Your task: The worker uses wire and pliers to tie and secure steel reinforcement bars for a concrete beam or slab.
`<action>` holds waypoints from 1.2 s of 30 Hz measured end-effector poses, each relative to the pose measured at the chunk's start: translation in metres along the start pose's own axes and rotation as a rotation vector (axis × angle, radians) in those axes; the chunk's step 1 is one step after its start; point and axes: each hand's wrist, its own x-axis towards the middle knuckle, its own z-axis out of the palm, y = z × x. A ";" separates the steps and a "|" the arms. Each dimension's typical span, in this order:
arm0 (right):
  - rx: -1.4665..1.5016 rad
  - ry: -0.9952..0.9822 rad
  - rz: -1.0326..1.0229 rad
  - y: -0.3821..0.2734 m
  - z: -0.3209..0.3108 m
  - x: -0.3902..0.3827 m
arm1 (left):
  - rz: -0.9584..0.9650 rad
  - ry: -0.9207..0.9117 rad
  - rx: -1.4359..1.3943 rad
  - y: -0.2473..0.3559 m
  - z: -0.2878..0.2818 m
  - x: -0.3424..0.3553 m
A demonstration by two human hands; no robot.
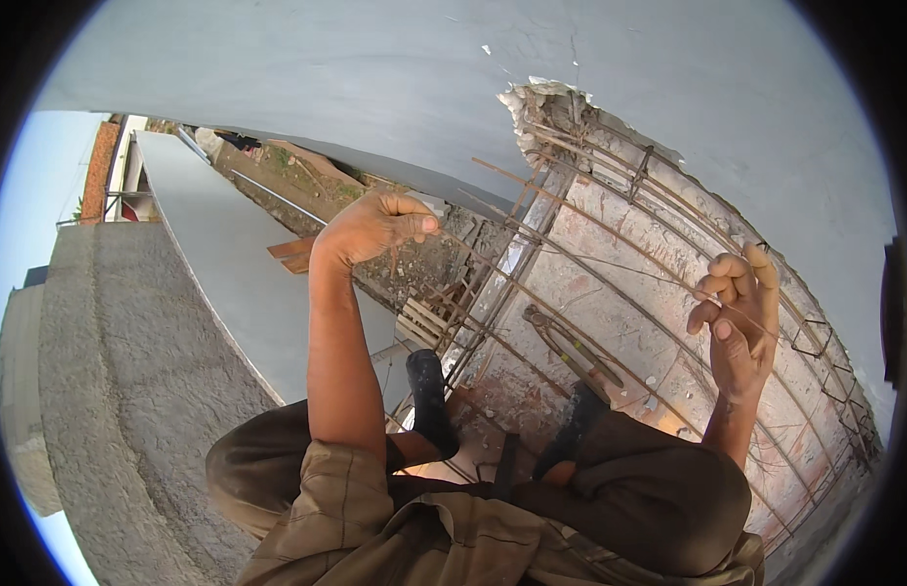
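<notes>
My left hand (380,227) is raised over the left edge of the rebar grid, thumb and fingertips pinched together. A thin wire (615,265) stretches across the grid between my two hands, though its end at the left fingertips is hard to make out. Half curled, my right hand (742,317) is over the grid's right side, and the wire runs across its fingers. Beneath both hands lies a grid of rusty rebar (649,317) above a pale, dusty slab. A pair of pincers (571,349) with worn greenish handles lies among the bars, in front of my knees.
A grey wall (688,68) rises ahead, with a broken opening (556,112) where rebar runs in. Tied bars with stirrups (824,356) follow the wall at right. At left is a drop to rubble ground (307,195), beside a rough grey ledge (131,371). My bent legs are close below.
</notes>
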 end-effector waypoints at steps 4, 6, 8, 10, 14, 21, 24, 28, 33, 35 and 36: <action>0.108 -0.083 -0.051 -0.008 -0.017 -0.006 | 0.049 0.089 0.002 -0.006 0.009 0.012; 0.206 0.050 -0.175 -0.004 -0.008 0.004 | 0.047 0.138 -0.081 -0.002 0.011 0.004; 0.195 0.069 -0.240 -0.014 -0.008 0.017 | 0.082 0.152 -0.175 0.014 0.017 -0.002; 0.165 0.140 -0.311 -0.030 -0.013 0.026 | 0.308 0.598 0.004 0.055 0.037 -0.027; 0.140 0.109 -0.273 -0.045 0.001 0.040 | 1.334 -0.402 -0.689 0.130 0.072 -0.119; -0.103 -0.044 -0.292 -0.050 0.024 0.047 | 1.622 -0.879 -0.615 0.141 0.114 -0.119; -0.123 -0.130 -0.108 -0.046 0.048 0.061 | 1.355 -1.280 -0.495 0.118 0.127 -0.096; -0.002 -0.002 -0.225 -0.079 0.081 0.085 | 0.606 -1.203 -0.364 0.099 0.164 -0.048; -0.150 -0.059 -0.274 -0.111 0.114 0.107 | 0.847 -0.536 -1.721 0.111 0.130 -0.025; -0.218 -0.063 -0.266 -0.118 0.115 0.112 | 0.759 -0.191 -1.920 0.103 0.114 -0.008; -0.259 -0.065 -0.253 -0.124 0.119 0.116 | 0.681 -0.023 -2.003 0.091 0.103 0.001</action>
